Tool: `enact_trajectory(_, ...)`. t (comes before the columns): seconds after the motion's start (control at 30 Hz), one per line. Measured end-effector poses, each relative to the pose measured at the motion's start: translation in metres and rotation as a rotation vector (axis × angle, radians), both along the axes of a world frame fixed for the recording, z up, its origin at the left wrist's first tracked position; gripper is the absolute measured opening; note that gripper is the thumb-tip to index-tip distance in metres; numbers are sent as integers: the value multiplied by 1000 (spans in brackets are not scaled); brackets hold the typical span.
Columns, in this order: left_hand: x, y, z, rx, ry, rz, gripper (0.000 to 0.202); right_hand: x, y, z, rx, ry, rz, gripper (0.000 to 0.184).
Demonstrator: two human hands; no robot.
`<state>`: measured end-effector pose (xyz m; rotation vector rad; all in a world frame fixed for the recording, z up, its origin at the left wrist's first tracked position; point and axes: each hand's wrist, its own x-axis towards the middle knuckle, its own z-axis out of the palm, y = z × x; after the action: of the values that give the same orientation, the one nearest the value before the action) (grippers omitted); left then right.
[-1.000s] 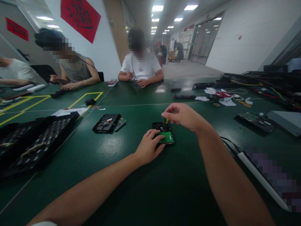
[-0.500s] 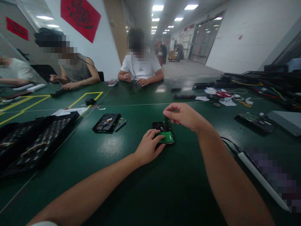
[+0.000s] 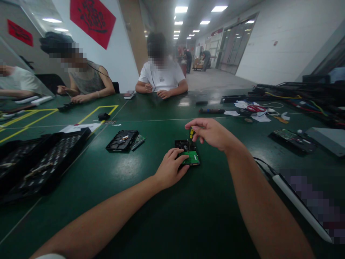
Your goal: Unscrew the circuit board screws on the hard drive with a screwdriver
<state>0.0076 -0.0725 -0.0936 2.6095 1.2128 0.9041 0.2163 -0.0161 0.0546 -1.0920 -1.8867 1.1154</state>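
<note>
A hard drive [image 3: 185, 145] with a green circuit board [image 3: 192, 158] lies on the dark green table, straight in front of me. My left hand [image 3: 171, 167] grips its near left side, fingers over the board and thumb at the near edge. Between the thumb and fingers of my right hand [image 3: 208, 132] is a screwdriver [image 3: 191, 133] with a yellow and black handle. It stands roughly upright over the drive, shaft pointing down at the board's far edge. Exactly where the tip touches is too small to tell.
Left of the drive lie another hard drive [image 3: 122, 140] and a loose circuit board [image 3: 138, 142]. Black trays [image 3: 54, 162] sit farther left. At right are another drive [image 3: 292, 140], a grey box [image 3: 330, 138] and piled cables [image 3: 296, 95]. Co-workers sit across the table.
The fingers of my right hand have shifted round the screwdriver, and its yellow handle now shows. My left hand and the hard drive have stayed in place.
</note>
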Motion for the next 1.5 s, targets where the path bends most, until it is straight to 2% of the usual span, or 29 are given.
enact_trajectory(0.23,1,0,-1,3,3,3,38,-5,-1,-2,-26,23,-2,11)
enact_trajectory(0.37,1,0,0,7,9,4,37,-6,0,-4,-44,38,-47,6)
enact_trajectory(0.5,1,0,1,0,8,6,38,-3,-1,-2,-7,6,-73,2)
enact_trajectory(0.7,0,-1,2,-3,5,6,38,-2,-3,2,-22,3,-79,18)
enact_trajectory(0.8,1,-2,2,-7,-1,3,39,-4,-1,0,-59,77,-107,14)
enact_trajectory(0.9,1,-2,2,-7,3,8,39,-4,-1,-2,-41,62,-99,6)
enact_trajectory(1.1,1,0,0,-4,16,5,39,-3,-2,0,11,17,-54,4)
enact_trajectory(1.27,0,1,-2,3,9,3,39,-3,0,-3,-38,83,-109,16)
enact_trajectory(1.5,0,-1,1,-4,13,6,39,-2,2,-5,-22,46,-134,10)
